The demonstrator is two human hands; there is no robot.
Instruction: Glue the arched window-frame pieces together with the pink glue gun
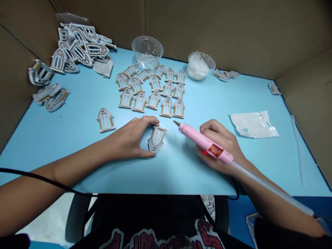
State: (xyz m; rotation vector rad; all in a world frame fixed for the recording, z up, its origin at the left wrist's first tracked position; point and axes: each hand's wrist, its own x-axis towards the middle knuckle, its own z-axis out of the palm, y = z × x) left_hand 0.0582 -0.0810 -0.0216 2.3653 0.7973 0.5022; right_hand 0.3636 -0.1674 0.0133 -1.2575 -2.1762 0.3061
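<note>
Between the thumb and fingers of my left hand (pixel 132 138) is a small arched window piece (pixel 157 138), white with gold sides, its pointed end toward me. In my right hand (pixel 223 145) I grip a pink hot glue gun (pixel 202 138), its metal nozzle pointing left and a little away from me. A long clear glue stick (pixel 272 188) runs out of its back over my right forearm. The nozzle is apart from the held piece. One more window piece (pixel 105 120) lies left of my left hand, and several others (pixel 154 100) stand in rows beyond it.
At the back left rises a pile of larger window pieces (pixel 83 48). Two clear tubs (pixel 147 52) (pixel 201 65) stand along the back wall, the right one holding white material. A white packet (pixel 254 124) and a loose glue stick (pixel 298 150) lie at right. Cardboard walls (pixel 233 31) surround the table.
</note>
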